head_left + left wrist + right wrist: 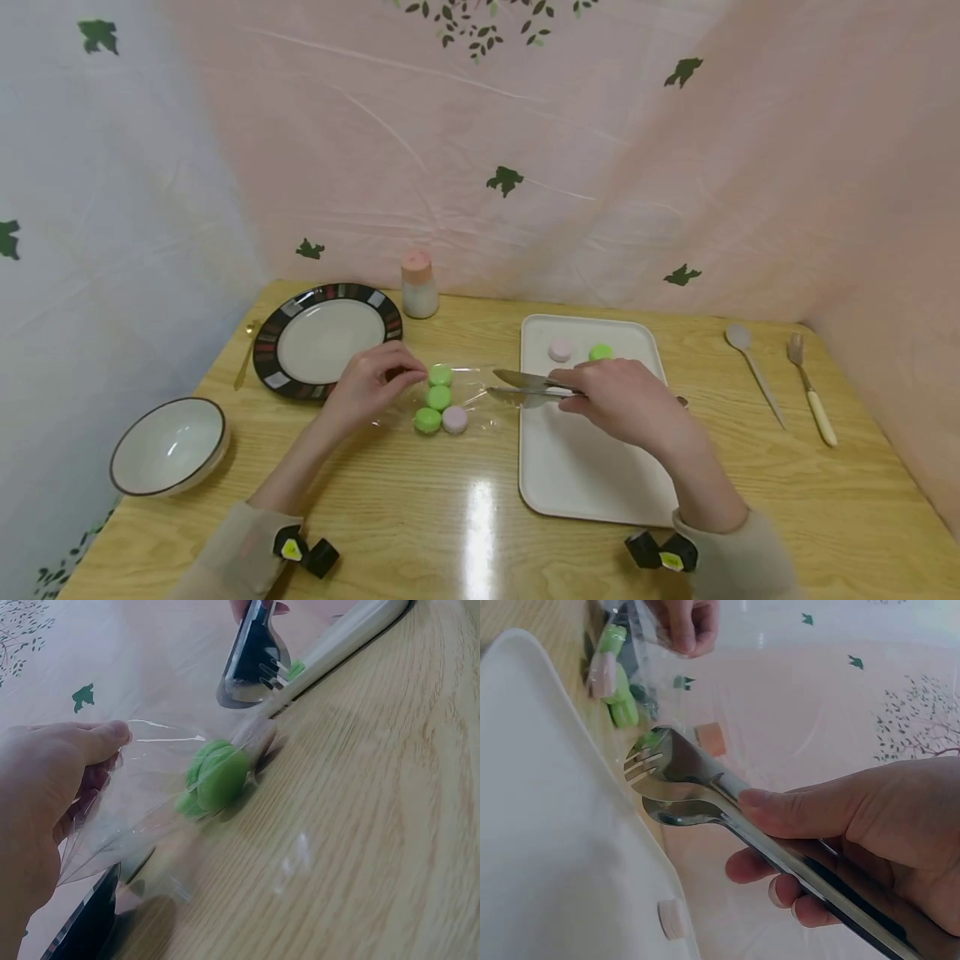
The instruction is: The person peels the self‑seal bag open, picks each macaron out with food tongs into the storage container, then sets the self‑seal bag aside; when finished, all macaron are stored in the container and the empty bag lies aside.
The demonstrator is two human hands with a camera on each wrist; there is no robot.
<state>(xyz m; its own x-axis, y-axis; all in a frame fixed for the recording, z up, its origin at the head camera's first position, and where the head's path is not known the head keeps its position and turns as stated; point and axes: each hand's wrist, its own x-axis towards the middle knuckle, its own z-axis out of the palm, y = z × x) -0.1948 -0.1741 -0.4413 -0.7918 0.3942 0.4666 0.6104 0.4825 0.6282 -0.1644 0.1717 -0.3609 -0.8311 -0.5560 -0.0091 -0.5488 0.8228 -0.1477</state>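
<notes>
- While the left hand (372,382) pinches the edge of the clear bag (470,386) between thumb and fingers, the right hand (626,400) grips the metal tongs (527,381), thumb on one arm and curled fingers on the other; the tips are slightly apart.
- The bag lies near the middle of the table (405,517), just beside the left edge of the white tray (585,467). Inside it are three green macarons (438,398) and one pink macaron (454,420).
- The tray carries another pink macaron (559,350) and another green one (601,352), both near its back edge.
- Near the left edge of the table are a white bowl (168,446) and, farther back, a dark-rimmed plate (330,333). The shaker (418,292) with a pink cap stands at the back edge.
- Toward the right edge lie a spoon (757,375) and a fork (812,392).
- The right hand partly hides the green piece on the tray, and the right arm covers part of the tray's right edge. Whether the tongs touch the bag, I cannot tell.
- On the black wrist cameras (291,542), the yellow labels are too small to read.
</notes>
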